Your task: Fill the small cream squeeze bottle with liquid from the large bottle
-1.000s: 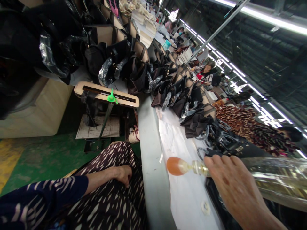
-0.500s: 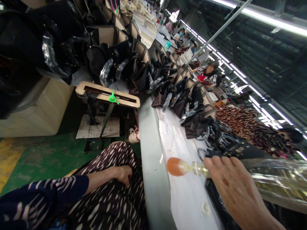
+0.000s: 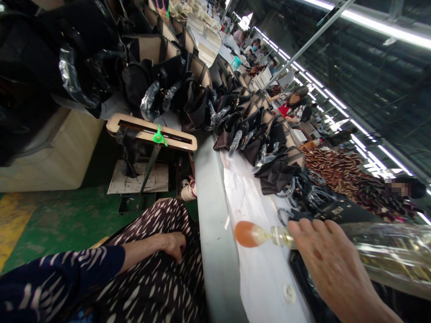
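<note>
My right hand (image 3: 332,260) is closed around the neck end of a large clear bottle (image 3: 397,255) of yellowish liquid. The bottle lies sideways across the view, its body running off the right edge. An orange-brown rounded piece (image 3: 248,233) with a pale, narrowing base is joined to the bottle's mouth, over white paper (image 3: 259,278) on the bench. On my lap, over the dark patterned cloth (image 3: 151,287), rests my left hand (image 3: 174,246), its fingers loosely bent, apart from the bottle and holding nothing visible.
Black bags (image 3: 232,130) with plastic-wrapped handles line the bench (image 3: 210,202). Left of it stands a slotted beige frame (image 3: 134,123) with a green clip (image 3: 158,134) on a post. A cream bin (image 3: 50,157) is at far left. People work farther back.
The view has shifted very slightly. Both hands and the bottle stay in practically the same place. At the far right, the person's head has turned.
</note>
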`<action>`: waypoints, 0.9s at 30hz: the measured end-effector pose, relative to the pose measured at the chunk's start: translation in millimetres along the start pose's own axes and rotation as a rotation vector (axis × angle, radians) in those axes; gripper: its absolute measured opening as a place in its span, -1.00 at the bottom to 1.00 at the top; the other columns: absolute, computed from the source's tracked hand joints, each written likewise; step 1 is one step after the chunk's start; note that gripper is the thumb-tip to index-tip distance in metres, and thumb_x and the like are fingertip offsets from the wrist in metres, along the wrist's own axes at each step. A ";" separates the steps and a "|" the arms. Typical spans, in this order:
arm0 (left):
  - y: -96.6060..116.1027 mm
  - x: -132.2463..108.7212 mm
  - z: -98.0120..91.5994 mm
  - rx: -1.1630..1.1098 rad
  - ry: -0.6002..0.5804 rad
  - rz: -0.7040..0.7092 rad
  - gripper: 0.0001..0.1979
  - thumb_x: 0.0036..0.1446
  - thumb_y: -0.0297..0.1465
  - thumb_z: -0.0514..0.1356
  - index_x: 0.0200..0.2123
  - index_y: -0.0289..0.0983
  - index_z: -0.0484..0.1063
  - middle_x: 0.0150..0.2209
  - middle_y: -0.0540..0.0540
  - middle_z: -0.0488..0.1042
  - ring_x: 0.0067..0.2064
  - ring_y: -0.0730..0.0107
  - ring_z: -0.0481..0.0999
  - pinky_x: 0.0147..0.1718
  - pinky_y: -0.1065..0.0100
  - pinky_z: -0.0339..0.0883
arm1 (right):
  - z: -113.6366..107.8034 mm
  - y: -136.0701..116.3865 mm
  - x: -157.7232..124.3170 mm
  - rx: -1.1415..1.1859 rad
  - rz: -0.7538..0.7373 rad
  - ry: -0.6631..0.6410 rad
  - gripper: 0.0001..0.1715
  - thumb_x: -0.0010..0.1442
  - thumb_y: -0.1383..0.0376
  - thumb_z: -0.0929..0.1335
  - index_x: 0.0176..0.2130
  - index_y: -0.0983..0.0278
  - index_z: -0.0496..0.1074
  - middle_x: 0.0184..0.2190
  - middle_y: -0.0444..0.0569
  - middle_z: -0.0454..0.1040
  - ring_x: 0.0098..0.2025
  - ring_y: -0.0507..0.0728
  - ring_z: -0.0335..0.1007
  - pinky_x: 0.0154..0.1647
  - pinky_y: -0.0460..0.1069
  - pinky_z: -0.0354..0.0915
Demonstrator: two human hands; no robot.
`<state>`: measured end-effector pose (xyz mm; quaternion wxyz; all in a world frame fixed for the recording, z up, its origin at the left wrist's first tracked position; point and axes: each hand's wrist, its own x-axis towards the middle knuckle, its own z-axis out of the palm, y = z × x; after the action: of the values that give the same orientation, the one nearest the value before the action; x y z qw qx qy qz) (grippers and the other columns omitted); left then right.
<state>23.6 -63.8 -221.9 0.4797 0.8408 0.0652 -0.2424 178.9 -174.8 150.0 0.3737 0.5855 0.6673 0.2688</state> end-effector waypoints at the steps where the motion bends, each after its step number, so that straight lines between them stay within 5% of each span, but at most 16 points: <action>1: -0.1 0.2 0.0 0.000 -0.002 -0.001 -0.79 -0.16 -0.26 0.37 -0.41 -0.24 0.57 -0.43 0.00 0.52 -0.29 0.29 0.49 -0.31 0.40 0.34 | 0.1 0.1 0.3 0.001 0.003 -0.001 -0.63 -0.10 0.46 0.33 -0.21 0.40 0.50 -0.44 0.05 0.30 -0.36 0.24 0.14 -0.29 0.15 0.18; 27: -1.1 1.0 1.0 0.000 -0.003 0.020 -0.79 -0.17 -0.25 0.37 -0.43 -0.24 0.57 -0.45 0.00 0.51 -0.31 0.30 0.48 -0.35 0.41 0.33 | -6.2 -2.5 4.8 -0.082 -0.022 -0.056 -0.64 -0.17 0.42 0.38 -0.26 0.36 0.51 -0.47 0.03 0.25 -0.38 0.25 0.11 -0.31 0.14 0.13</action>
<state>23.7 -64.2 -223.6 0.4821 0.8410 0.0561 -0.2391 172.3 -170.0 150.7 0.4191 0.5696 0.6513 0.2751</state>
